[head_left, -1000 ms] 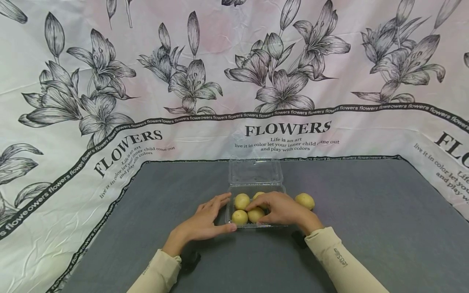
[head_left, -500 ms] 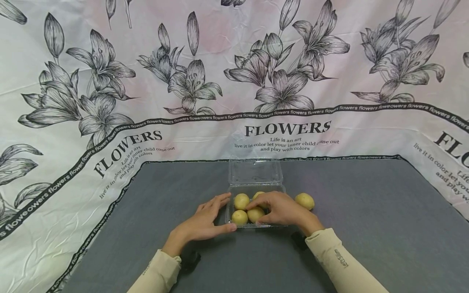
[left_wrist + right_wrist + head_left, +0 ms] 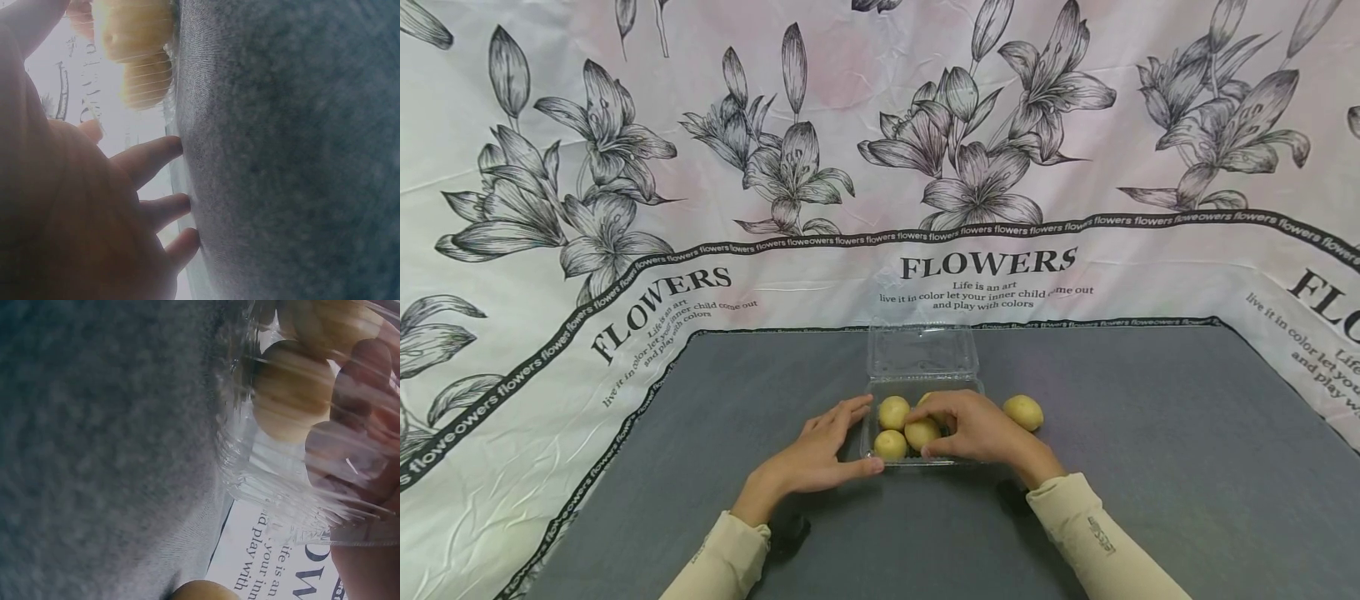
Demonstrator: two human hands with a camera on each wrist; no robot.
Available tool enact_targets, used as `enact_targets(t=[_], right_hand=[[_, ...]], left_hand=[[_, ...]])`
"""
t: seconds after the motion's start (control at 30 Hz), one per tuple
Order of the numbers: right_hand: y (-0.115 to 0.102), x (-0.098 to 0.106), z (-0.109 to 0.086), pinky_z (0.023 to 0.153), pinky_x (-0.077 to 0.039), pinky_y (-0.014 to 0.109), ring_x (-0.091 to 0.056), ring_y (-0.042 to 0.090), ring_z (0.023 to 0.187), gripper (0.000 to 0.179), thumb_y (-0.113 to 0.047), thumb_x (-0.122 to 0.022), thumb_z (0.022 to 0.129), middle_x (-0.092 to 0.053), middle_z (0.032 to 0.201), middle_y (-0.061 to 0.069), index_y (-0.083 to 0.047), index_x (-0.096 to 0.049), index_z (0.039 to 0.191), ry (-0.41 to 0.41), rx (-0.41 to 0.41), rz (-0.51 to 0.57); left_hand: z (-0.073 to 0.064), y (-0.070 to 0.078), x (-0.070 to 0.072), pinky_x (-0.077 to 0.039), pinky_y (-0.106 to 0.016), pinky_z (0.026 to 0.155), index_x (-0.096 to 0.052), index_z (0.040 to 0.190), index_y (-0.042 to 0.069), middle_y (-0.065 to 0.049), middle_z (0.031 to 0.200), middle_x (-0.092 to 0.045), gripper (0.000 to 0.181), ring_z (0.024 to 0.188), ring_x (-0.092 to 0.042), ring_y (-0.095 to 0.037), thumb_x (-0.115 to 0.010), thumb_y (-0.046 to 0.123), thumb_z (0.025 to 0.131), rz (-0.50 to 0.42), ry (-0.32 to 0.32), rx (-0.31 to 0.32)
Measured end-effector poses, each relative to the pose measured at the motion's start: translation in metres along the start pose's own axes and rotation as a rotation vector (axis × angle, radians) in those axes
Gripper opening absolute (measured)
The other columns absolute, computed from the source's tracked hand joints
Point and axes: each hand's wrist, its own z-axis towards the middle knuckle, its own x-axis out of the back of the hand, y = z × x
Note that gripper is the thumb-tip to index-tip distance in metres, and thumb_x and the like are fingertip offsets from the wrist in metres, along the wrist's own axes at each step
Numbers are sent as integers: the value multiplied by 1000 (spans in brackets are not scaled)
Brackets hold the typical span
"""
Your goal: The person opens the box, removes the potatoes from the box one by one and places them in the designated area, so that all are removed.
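Observation:
A clear plastic clamshell box (image 3: 925, 463) stands with its lid (image 3: 922, 352) folded back. My right hand (image 3: 973, 427) reaches into it and pinches a round yellow piece of produce (image 3: 922, 434) between thumb and fingers. To the left sit two similar yellow pieces, a rear one (image 3: 893, 412) and a front one (image 3: 890, 446). Another is mostly hidden behind my right hand. My left hand (image 3: 820, 450) is spread at the box's left side, fingers along the wall and thumb at the front corner. Its fingertips (image 3: 172, 145) are straight in the left wrist view.
One more yellow piece (image 3: 1023, 412) lies on the grey table (image 3: 1150, 467), right of the box. A flower-printed cloth (image 3: 820, 283) hangs behind the table and along its left and right edges.
My right hand and the yellow piece in it have shifted very slightly left and toward the back. The left hand stays put.

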Motion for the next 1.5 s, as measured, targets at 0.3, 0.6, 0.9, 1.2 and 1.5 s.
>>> enact_targets(t=[0.3, 0.6, 0.9, 1.2, 1.5], right_hand=[[1, 0, -3, 60, -48, 24, -51, 1, 64, 44, -18, -85, 84, -71, 120, 0, -16, -72, 125, 39, 29, 12], [-1, 1, -4, 62, -50, 24, -54, 5, 68, 44, -16, -86, 83, -71, 120, -2, -16, -72, 125, 60, 39, 33], [-2, 3, -5, 61, -52, 25, -56, 3, 69, 44, -15, -86, 83, -72, 120, 3, -12, -72, 125, 96, 50, 54], [-3, 9, -8, 59, -49, 24, -52, 3, 61, 42, -15, -88, 80, -75, 114, 4, -12, -75, 120, 162, 34, 91], [-8, 17, -12, 57, -45, 24, -46, 2, 59, 43, -17, -88, 80, -74, 110, 3, -12, -75, 120, 183, 31, 78]], left_hand=[[1, 0, -1, -13, -62, 123, -12, 164, 31, 0, 167, -31, 94, 157, -25, -28, -62, 65, 92, -5, -3, 10], [0, -1, 0, -12, -62, 123, -12, 164, 29, -1, 167, -32, 94, 156, -24, -28, -63, 64, 93, -4, 7, 4], [0, -1, 1, -13, -63, 122, -12, 164, 29, -1, 166, -33, 93, 156, -25, -29, -63, 63, 93, 3, 5, -2], [0, 0, 1, -14, -63, 122, -13, 164, 29, -2, 166, -34, 93, 156, -25, -30, -64, 63, 93, 4, 10, 0], [0, 1, 1, -14, -63, 122, -14, 164, 26, -3, 166, -33, 94, 156, -25, -31, -63, 63, 93, 0, 0, 2]])
